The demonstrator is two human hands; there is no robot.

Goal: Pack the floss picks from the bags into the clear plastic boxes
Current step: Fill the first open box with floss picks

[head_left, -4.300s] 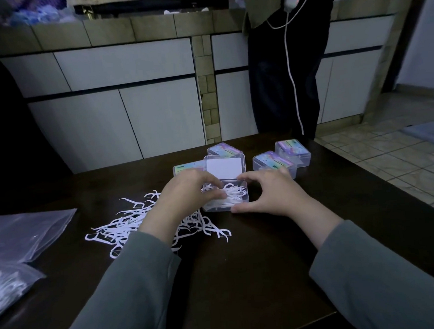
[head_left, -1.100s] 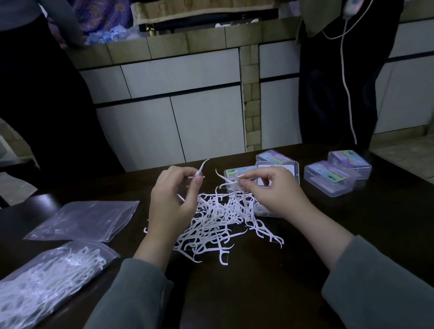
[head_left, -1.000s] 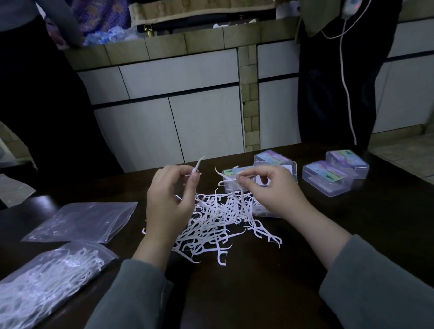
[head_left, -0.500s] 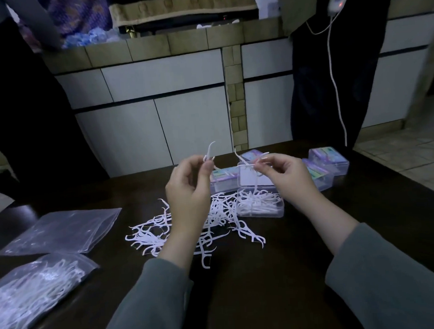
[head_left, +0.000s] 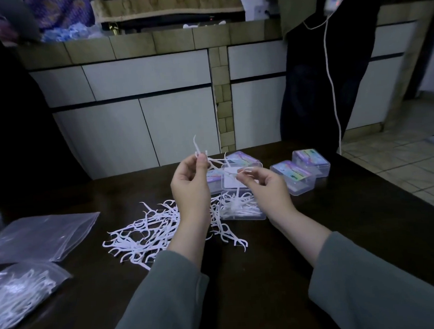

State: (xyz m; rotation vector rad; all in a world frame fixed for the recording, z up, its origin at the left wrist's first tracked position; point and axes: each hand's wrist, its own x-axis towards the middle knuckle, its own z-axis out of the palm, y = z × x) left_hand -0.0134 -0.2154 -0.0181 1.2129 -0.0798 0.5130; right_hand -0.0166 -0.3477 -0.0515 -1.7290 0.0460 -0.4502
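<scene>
A loose pile of white floss picks [head_left: 149, 233] lies on the dark table [head_left: 267, 275]. An open clear plastic box [head_left: 241, 212] behind the pile holds several picks, its lid [head_left: 230, 181] standing up. My left hand [head_left: 190, 188], raised above the pile, pinches a few floss picks [head_left: 199, 150] that point upward. My right hand [head_left: 265, 187] hovers over the open box and pinches floss picks [head_left: 232, 173] between thumb and forefinger. Some of these picks tangle with those in my left hand.
Shut labelled boxes stand behind: one [head_left: 240, 158] at the back, two [head_left: 293, 178] [head_left: 311, 159] to the right, one [head_left: 213, 179] behind my left hand. A flat empty bag [head_left: 41, 236] and a bag of picks [head_left: 19, 295] lie left. A person [head_left: 326, 70] stands beyond the table.
Both hands have lifted from the pile with picks pinched in them, and now hold them up above the open box. The camera has shifted slightly.
</scene>
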